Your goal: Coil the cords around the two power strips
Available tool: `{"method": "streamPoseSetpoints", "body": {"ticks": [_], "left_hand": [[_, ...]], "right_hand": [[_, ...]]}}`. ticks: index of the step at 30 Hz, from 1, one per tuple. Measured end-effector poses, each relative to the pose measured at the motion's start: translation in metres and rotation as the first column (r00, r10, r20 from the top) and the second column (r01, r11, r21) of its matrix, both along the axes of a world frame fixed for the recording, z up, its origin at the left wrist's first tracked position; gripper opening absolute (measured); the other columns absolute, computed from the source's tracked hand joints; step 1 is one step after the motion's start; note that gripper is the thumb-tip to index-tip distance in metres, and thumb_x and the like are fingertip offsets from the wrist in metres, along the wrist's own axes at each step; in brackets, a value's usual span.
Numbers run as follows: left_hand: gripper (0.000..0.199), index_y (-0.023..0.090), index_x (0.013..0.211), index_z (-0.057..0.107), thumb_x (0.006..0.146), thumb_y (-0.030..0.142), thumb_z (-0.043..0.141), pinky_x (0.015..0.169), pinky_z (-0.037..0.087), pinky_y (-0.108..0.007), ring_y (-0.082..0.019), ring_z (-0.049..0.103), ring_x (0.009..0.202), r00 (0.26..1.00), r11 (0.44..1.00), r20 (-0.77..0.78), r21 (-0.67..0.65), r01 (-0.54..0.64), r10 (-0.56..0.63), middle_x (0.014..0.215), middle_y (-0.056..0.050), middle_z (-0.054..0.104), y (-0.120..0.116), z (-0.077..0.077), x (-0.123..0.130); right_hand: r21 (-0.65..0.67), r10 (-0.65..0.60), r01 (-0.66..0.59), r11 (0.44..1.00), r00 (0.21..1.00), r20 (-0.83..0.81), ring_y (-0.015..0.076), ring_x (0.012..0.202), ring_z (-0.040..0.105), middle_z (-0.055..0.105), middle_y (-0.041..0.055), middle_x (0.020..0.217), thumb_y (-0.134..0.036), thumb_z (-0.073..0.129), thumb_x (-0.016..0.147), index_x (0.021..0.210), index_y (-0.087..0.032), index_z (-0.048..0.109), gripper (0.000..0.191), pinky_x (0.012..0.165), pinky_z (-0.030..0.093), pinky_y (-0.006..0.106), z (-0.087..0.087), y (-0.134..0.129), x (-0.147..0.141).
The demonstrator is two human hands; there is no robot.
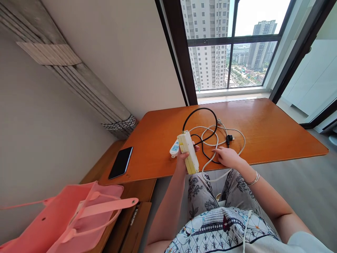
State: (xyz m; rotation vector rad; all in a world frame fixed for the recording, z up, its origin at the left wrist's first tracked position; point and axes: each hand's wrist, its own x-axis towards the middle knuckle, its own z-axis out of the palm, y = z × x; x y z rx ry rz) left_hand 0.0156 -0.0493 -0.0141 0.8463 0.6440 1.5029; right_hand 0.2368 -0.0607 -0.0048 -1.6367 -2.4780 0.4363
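My left hand [182, 160] is wrapped round a yellowed white power strip [189, 153], held tilted above the table's front edge. A black cable [201, 108] loops up from its far end. Behind my left hand, a second white strip with blue sockets [174, 149] lies on the table. To the right, my right hand [225, 156] rests at the front edge with its fingers closed around part of the cables; which cable they pinch is hard to tell. Beyond it lie a black plug [230, 138] and a coiled white cable [243, 135].
The orange-brown table [276, 133] spans the view below a window. A black tablet or phone [121, 162] lies at its left end. A pink bag [71, 214] sits on a wooden bench at the lower left. A curtain [86, 84] hangs along the left wall.
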Motion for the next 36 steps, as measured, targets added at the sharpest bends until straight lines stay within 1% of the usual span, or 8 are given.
{"method": "streamPoseSetpoints", "body": {"ticks": [3, 10, 16, 19, 25, 29, 32, 36], "left_hand": [[0.057, 0.02, 0.102, 0.064, 0.052, 0.041, 0.082, 0.081, 0.056, -0.039, -0.024, 0.068, 0.084, 0.995, 0.994, 0.006, 0.04, -0.099, 0.099, 0.096, -0.006, 0.066, 0.007, 0.003, -0.009], [0.052, 0.022, 0.1, 0.061, 0.056, 0.044, 0.079, 0.081, 0.051, -0.035, -0.019, 0.062, 0.082, 0.944, 0.926, -0.011, 0.2, -0.32, 0.329, 0.097, -0.003, 0.062, 0.017, 0.015, -0.043], [0.053, 0.025, 0.1, 0.059, 0.056, 0.049, 0.078, 0.078, 0.047, -0.033, -0.016, 0.055, 0.078, 0.858, 0.8, 0.016, 0.354, -0.485, 0.513, 0.096, -0.002, 0.059, 0.018, 0.04, -0.062], [0.055, 0.025, 0.098, 0.06, 0.053, 0.048, 0.079, 0.077, 0.047, -0.032, -0.016, 0.054, 0.077, 0.863, 0.803, 0.045, 0.344, -0.487, 0.504, 0.094, -0.002, 0.059, 0.016, 0.047, -0.064], [0.054, 0.023, 0.096, 0.063, 0.051, 0.048, 0.082, 0.072, 0.05, -0.032, -0.018, 0.056, 0.079, 0.933, 0.899, 0.031, 0.259, -0.353, 0.358, 0.093, -0.003, 0.059, 0.008, 0.045, -0.056], [0.055, 0.024, 0.097, 0.064, 0.053, 0.051, 0.083, 0.073, 0.054, -0.035, -0.02, 0.059, 0.081, 0.963, 0.935, 0.005, 0.235, -0.264, 0.271, 0.095, -0.004, 0.06, 0.007, 0.035, -0.048], [0.055, 0.023, 0.099, 0.064, 0.056, 0.051, 0.082, 0.075, 0.055, -0.037, -0.021, 0.062, 0.082, 0.969, 0.943, -0.009, 0.231, -0.239, 0.248, 0.09, -0.004, 0.06, 0.008, 0.029, -0.045], [0.054, 0.022, 0.1, 0.065, 0.057, 0.052, 0.081, 0.075, 0.055, -0.038, -0.022, 0.063, 0.082, 0.969, 0.947, -0.012, 0.215, -0.239, 0.247, 0.085, -0.004, 0.06, 0.01, 0.025, -0.044]], "right_hand": [[-0.01, 0.0, 0.0, 1.0, 1.0, 0.011, 0.0223, 0.1, 0.067, 0.072, 0.0093, 0.107, -0.018, 0.053, 0.092, 0.118, -0.019, 0.065, 0.029, 0.08, 0.045, 0.028, 0.001, 0.001, -0.003], [0.158, -0.108, 0.183, 0.97, 0.912, -0.396, 0.0197, 0.091, 0.061, 0.069, 0.0055, 0.092, -0.024, 0.055, 0.092, 0.093, -0.019, 0.061, 0.007, 0.085, 0.043, 0.029, -0.004, 0.01, 0.001], [0.171, -0.234, 0.266, 0.949, 0.954, -0.185, 0.0256, 0.104, 0.057, 0.071, 0.0092, 0.103, -0.021, 0.054, 0.087, 0.102, -0.019, 0.064, 0.017, 0.09, 0.044, 0.034, -0.008, 0.012, 0.005], [0.141, -0.289, 0.288, 0.947, 0.957, -0.011, 0.0261, 0.104, 0.061, 0.071, 0.0103, 0.106, -0.025, 0.053, 0.088, 0.11, -0.019, 0.063, 0.024, 0.081, 0.046, 0.032, -0.004, 0.012, 0.004], [0.14, -0.277, 0.251, 0.958, 0.937, 0.213, 0.0279, 0.102, 0.068, 0.072, 0.0152, 0.108, -0.02, 0.059, 0.087, 0.131, -0.015, 0.053, 0.045, 0.076, 0.048, 0.032, 0.011, 0.022, -0.007], [0.114, -0.132, 0.106, 0.988, 0.956, 0.261, 0.0267, 0.105, 0.068, 0.07, 0.016, 0.111, -0.013, 0.048, 0.094, 0.113, -0.017, 0.064, 0.025, 0.078, 0.049, 0.032, 0.018, 0.034, -0.013], [0.156, -0.145, 0.116, 0.981, 0.972, 0.187, 0.0261, 0.106, 0.067, 0.07, 0.0157, 0.112, -0.023, 0.045, 0.099, 0.108, -0.017, 0.064, 0.021, 0.08, 0.049, 0.032, 0.017, 0.041, -0.012], [0.233, -0.296, 0.345, 0.909, 0.929, -0.223, 0.0252, 0.099, 0.068, 0.071, 0.0138, 0.108, -0.031, 0.039, 0.103, 0.108, -0.018, 0.06, 0.025, 0.079, 0.048, 0.032, 0.009, 0.052, -0.006]]}}
